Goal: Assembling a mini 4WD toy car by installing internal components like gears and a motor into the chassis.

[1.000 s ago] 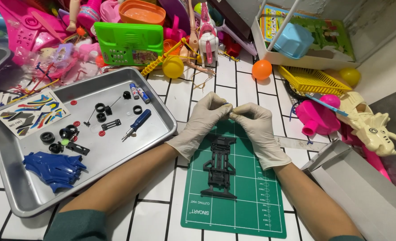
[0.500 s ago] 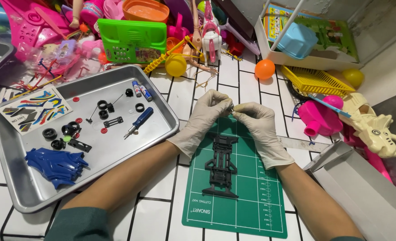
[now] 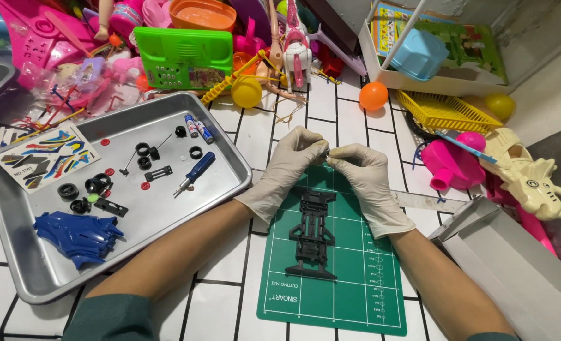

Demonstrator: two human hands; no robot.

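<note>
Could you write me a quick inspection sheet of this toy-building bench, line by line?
Surface: white tiled table with dark grout; green cutting mat in front of the person.
Job's things: black toy car chassis lies on the mat; a small part, too small to identify, is pinched between both hands.
Clutter: metal tray holds a blue car body, screwdriver, black wheels and sticker sheet; plastic toys piled behind, with an orange ball.
Grippers: left hand and right hand, both gloved, fingers meeting above the chassis.
Cables: nothing seen.
Surroundings: yellow basket, cream dinosaur toy, grey box at right.
</note>
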